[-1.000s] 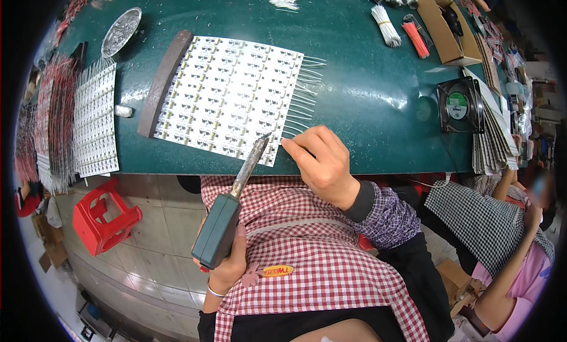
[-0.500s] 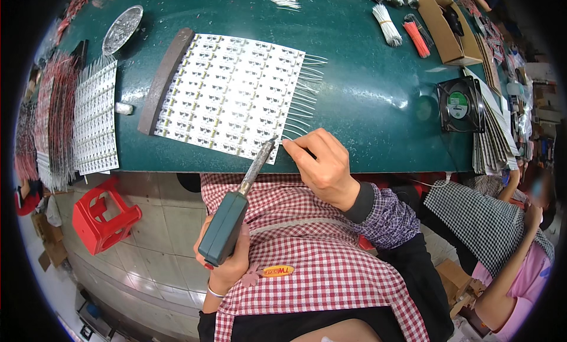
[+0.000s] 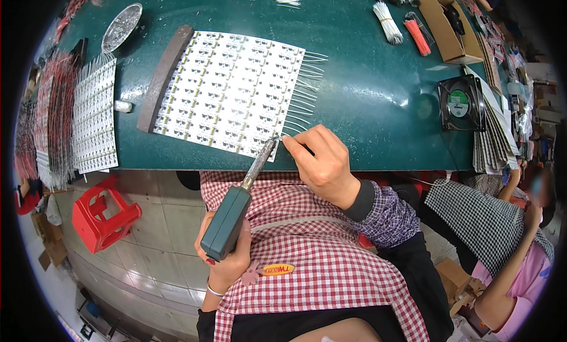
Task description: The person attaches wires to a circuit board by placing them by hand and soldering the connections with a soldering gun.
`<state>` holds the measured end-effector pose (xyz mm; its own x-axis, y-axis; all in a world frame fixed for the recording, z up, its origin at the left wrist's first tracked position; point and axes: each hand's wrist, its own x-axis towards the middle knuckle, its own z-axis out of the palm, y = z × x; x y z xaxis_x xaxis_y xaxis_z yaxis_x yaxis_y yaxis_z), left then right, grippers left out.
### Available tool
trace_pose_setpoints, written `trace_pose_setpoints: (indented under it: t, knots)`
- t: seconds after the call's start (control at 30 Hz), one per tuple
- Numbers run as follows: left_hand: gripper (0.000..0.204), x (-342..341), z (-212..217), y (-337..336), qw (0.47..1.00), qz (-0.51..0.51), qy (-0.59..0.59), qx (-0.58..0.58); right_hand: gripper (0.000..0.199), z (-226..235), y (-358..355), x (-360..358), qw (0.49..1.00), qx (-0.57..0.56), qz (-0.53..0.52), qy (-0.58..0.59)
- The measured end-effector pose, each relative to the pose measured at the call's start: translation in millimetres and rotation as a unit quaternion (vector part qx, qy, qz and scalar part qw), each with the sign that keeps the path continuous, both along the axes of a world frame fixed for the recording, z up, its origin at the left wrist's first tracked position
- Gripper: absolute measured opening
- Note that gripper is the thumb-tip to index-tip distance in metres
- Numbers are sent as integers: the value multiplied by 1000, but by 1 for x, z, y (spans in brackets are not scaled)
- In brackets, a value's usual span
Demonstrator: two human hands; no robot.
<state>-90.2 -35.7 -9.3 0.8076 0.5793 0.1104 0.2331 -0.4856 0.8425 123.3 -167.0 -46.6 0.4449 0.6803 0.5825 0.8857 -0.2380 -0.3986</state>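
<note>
My left hand (image 3: 231, 267) is wrapped around the dark green body of a soldering gun (image 3: 227, 221). Its metal shaft points up and away, with the tip at the near right corner of a white circuit board panel (image 3: 227, 88). My right hand (image 3: 325, 168) pinches a thin white wire at that same corner, close to the tip; most of this wire is hidden by the fingers. Other white wires (image 3: 301, 98) stick out along the panel's right edge. A dark brown bar (image 3: 167, 79) lies along the panel's left edge.
Left on the green table (image 3: 378, 117) are another wired panel (image 3: 96, 117), red-and-white wired strips (image 3: 56, 117) and a metal dish (image 3: 122, 28). At right are a black fan (image 3: 459, 104), a cardboard box (image 3: 450, 26) and wire bundles (image 3: 387, 23). A red stool (image 3: 105, 215) stands below; a co-worker sits right.
Both hands stay almost in place, the soldering tip still at the panel's corner beside the pinched wire. The whole view has shifted very slightly.
</note>
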Motion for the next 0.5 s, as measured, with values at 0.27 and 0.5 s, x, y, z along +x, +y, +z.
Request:
trace_pose_setpoints:
  t: [0.27, 0.5]
  knots:
    - [20, -9, -8, -2, 999, 17, -30, -14, 27, 1, -1, -1, 1000, -1, 1, 1]
    - [23, -11, -7, -5, 998, 42, -35, -39, 32, 8, -10, -3, 1000, -9, 2, 26]
